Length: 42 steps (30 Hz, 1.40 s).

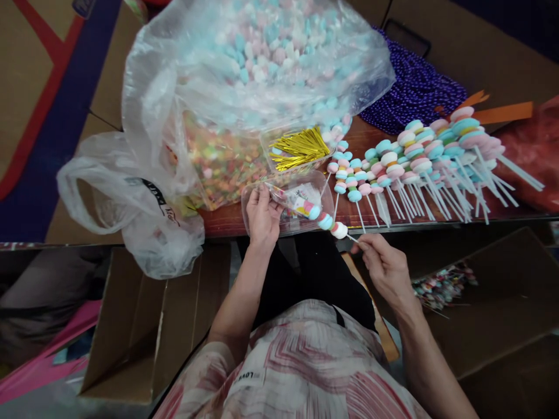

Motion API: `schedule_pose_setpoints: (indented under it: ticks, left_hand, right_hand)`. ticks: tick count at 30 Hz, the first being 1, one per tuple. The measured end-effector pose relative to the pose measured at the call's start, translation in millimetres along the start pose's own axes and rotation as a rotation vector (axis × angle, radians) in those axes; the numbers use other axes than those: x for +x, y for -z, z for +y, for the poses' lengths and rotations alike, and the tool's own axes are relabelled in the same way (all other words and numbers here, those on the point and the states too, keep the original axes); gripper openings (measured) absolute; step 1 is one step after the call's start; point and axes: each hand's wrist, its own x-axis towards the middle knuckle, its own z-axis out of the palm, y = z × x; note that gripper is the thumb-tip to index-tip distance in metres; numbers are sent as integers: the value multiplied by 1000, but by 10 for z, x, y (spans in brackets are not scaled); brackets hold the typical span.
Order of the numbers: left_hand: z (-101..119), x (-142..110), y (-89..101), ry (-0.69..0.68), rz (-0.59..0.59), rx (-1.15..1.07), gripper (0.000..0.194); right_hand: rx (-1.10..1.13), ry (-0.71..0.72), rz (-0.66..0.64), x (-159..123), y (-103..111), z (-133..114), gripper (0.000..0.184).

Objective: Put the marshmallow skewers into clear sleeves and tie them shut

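Between my hands, over the table's front edge, is a candy skewer [325,221] with blue, white and pink pieces on a white stick. My right hand [384,265] pinches the free end of that stick. My left hand [263,218] is closed on the open end of a clear printed wrapper [299,203], into which the skewer's far end reaches. Below the wrapper stands a clear plastic tray [251,201] with more printed wrappers in it. A small clear box of gold twist ties [301,148] lies just behind. To the right, many finished-looking candy skewers [419,151] lie in a row, sticks toward me.
A large clear bag of pastel candies [271,52] and a bag of orange-green candies [231,169] fill the back. A white plastic bag [131,198] hangs over the edge at left. Cardboard boxes [126,331] stand below; the right one holds wrapped skewers [445,285]. Purple cord [410,87] lies behind.
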Motion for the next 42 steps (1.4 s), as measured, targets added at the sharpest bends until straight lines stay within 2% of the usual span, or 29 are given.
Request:
schedule_pose_setpoints:
  ticks: [4, 11, 16, 21, 24, 26, 29, 31, 34, 39, 41, 42]
  left_hand:
    - [1, -8, 15, -141, -46, 35, 39]
    - [-74, -51, 24, -244, -95, 103, 36]
    - [-45, -78, 9, -162, -46, 72, 26]
    - [-8, -218, -41, -17, -75, 24, 33]
    - [-27, -340, -82, -20, -153, 21, 32]
    - [-42, -406, -104, -14, -194, 33, 26]
    - [-41, -458, -122, 45, -204, 54, 23]
    - [-16, -456, -122, 101, -192, 52, 25]
    - [43, -405, -113, 199, -175, -18, 29]
    - [97, -333, -114, 332, -169, -128, 38]
    - [80, -345, -122, 319, -178, -123, 35]
    - [66, -359, -125, 306, -184, -110, 34]
  right_hand:
    - [-87, 65, 8, 41, 42, -20, 17]
    - [-64, 43, 9, 54, -61, -34, 16]
    - [45, -98, 9, 55, -150, -50, 20]
    - [131, -121, 42, 81, -290, -86, 18]
    - [73, -61, 35, 105, -386, -101, 17]
    - [1, 32, 39, 114, -455, -103, 14]
    - [-114, 194, 73, 118, -553, -107, 12]
    - [-147, 215, 103, 120, -596, -131, 13]
    - [-42, 50, 56, 133, -619, -214, 14]
    - [441, -380, -158, 159, -652, -347, 26]
    - [511, -427, -158, 165, -682, -356, 27]
    - [495, -408, -138, 166, -698, -353, 27]
